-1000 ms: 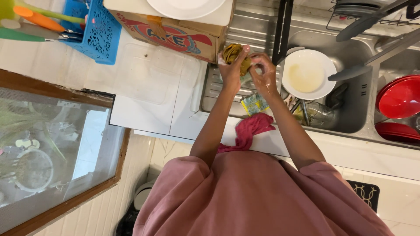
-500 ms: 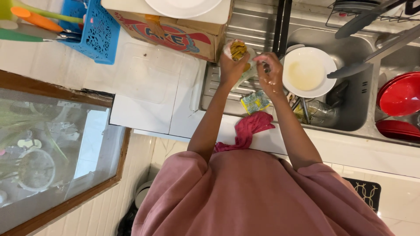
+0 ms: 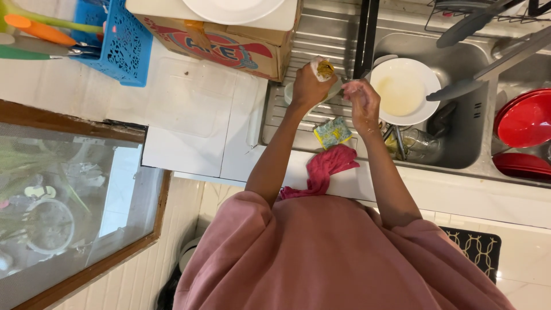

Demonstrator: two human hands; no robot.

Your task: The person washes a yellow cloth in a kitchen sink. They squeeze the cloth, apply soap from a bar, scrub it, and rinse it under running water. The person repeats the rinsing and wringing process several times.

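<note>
The left hand [image 3: 307,86] is closed around a soapy yellow sponge [image 3: 324,69], gripping it together with what looks like a small pale dish [image 3: 313,97] whose edge shows beneath the palm; how the dish is held cannot be made out clearly. The right hand [image 3: 363,103] is raised beside it over the drainboard [image 3: 287,123], wet and foamy, fingers curled loosely and grasping nothing that can be seen. Both hands hover over the ribbed drainboard, near the left edge of the sink basin [image 3: 459,143].

Judging by the suds, washing is under way, not finished. Just right of the right hand, a white plate [image 3: 404,92] lies in the basin with a yellowish film, apparently unwashed, and a glass jar [image 3: 422,143] and some cutlery sit below it. Red bowls [image 3: 525,123] are stacked at the basin's right edge.

A second yellow-patterned sponge [image 3: 333,133] lies on the drainboard's front edge, and a pink cloth [image 3: 324,166] is draped over the counter edge just below it. Left of the drainboard, a cardboard box [image 3: 229,49] bears a white plate on its top, and a blue basket [image 3: 123,46] stands at the counter's far left corner.
</note>
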